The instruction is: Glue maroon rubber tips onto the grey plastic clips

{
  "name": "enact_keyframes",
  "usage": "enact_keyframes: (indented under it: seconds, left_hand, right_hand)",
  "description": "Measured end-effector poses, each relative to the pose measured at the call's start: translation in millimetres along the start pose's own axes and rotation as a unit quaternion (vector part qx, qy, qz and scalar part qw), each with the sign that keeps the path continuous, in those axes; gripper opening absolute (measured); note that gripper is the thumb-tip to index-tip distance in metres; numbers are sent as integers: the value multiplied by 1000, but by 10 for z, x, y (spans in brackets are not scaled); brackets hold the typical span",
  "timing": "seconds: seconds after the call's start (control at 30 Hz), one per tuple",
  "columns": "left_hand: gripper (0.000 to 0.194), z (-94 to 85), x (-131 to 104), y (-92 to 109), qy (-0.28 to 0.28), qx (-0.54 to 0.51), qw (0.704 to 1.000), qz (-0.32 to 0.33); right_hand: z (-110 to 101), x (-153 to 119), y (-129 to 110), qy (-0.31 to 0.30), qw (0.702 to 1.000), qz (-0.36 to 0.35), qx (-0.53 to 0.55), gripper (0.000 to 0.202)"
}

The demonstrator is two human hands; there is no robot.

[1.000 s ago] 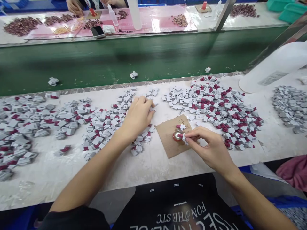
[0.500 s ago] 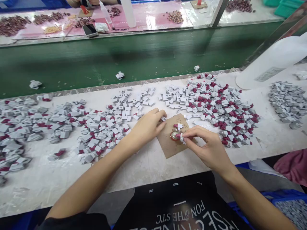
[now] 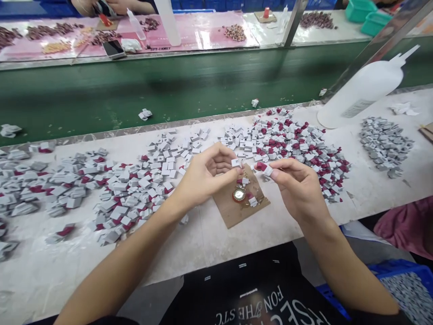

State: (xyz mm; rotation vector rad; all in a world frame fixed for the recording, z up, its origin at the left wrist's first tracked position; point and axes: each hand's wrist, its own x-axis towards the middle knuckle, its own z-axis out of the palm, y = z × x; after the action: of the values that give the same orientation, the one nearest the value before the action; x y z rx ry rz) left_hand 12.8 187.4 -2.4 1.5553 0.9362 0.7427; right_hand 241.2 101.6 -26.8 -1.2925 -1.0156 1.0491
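My left hand (image 3: 211,174) pinches a small light-grey plastic piece (image 3: 236,162) between thumb and forefinger. Facing it, my right hand (image 3: 299,187) grips a grey piece with a dark-red part (image 3: 262,168), the red end towards the left. A small gap separates the two. Beneath them lies a brown cardboard square (image 3: 233,219). On it sits a small round dish (image 3: 239,194) with shiny, clear contents and an orange-red rim. Two red-and-grey pieces, one above the dish (image 3: 243,181) and one right of it (image 3: 252,200), rest on the cardboard.
Loose grey and red-grey pieces (image 3: 142,180) spread left; another heap (image 3: 304,149) lies right. A white squeeze bottle (image 3: 365,90) leans at the right, near grey pieces (image 3: 385,144). Behind runs a green belt (image 3: 189,76); across it, a person's hands (image 3: 125,6) show above a pink-covered bench.
My right hand has lifted away from the dish and holds a red-and-grey piece near my left hand. Another piece shows on the cardboard where it was. The view has shifted right.
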Motion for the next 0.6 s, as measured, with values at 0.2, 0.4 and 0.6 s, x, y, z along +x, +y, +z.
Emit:
enact_keyframes:
  seconds: [0.2, 0.4, 0.6]
  left_hand:
    - [20, 133, 79, 50, 4, -67, 998, 7]
    - [28, 208, 115, 10, -15, -125, 992, 19]
    - [23, 223, 128, 11, -21, -136, 990, 23]
  right_hand:
    - [48, 126, 13, -8, 991, 27, 131, 18]
    - [100, 115, 30, -1, 986, 27, 164, 15]
    - [87, 141, 43, 2, 988, 18, 155, 17]
